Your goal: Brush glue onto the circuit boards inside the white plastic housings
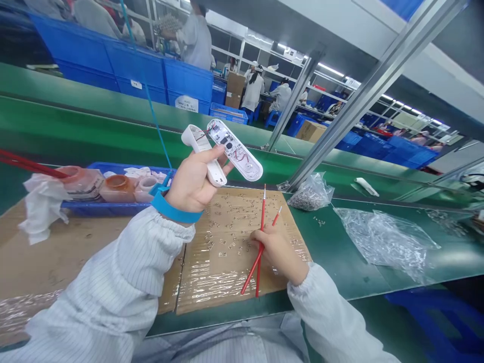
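My left hand (196, 179) is raised over the bench, its fingers closed round an opened white plastic device. One half is a hollow white shell (206, 156); the other is a long rounded cover (242, 156) with a circuit board and thin red and black wires. Wires join the halves at the top. A blue wrist strap (176, 210) with a cord circles my left wrist. In my right hand (276, 247) are two thin red brushes (261, 222), crossed, tips pointing up. Beneath lies taped cardboard (234, 275) strewn with several small metal pieces (223, 242).
A blue tray (113, 207) at left holds orange-stained jars (118, 187), tissue and red-handled tools. Right of the cardboard sit a bag of small metal parts (310, 192) and a crumpled clear bag (381, 237). A slanted metal post (340, 121) rises behind. People work farther back.
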A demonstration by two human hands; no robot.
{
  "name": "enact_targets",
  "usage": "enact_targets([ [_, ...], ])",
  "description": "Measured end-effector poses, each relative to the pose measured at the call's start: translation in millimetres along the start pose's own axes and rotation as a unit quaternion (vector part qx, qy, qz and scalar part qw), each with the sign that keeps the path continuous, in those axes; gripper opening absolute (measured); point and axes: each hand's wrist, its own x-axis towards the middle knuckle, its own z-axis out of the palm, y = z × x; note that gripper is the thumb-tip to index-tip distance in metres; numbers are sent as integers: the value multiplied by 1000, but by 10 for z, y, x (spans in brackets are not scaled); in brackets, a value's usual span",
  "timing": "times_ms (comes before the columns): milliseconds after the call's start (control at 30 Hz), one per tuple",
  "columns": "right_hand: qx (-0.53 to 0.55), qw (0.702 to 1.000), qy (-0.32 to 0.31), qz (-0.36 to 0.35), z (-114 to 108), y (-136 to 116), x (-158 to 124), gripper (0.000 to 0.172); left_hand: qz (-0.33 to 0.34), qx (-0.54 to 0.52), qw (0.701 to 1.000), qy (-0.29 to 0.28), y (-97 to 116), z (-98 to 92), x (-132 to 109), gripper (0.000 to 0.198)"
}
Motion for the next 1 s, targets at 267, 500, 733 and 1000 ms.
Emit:
enact_targets([
  [267, -20, 999, -35, -5, 41, -36, 125, 18, -9, -26, 1000, 4, 8, -7, 24, 26],
  [500, -15, 999, -47, -3, -21, -92, 139, 15, -13, -32, 999, 8, -8, -43, 58, 31],
  [733, -17, 999, -24, -14, 16, -90, 144, 18, -9, -19, 1000, -2, -16, -38, 43, 28],
  [1000, 4, 990, 137, -29, -444, -33, -59, 24, 6, -35, 999, 8, -79, -33, 27, 34],
])
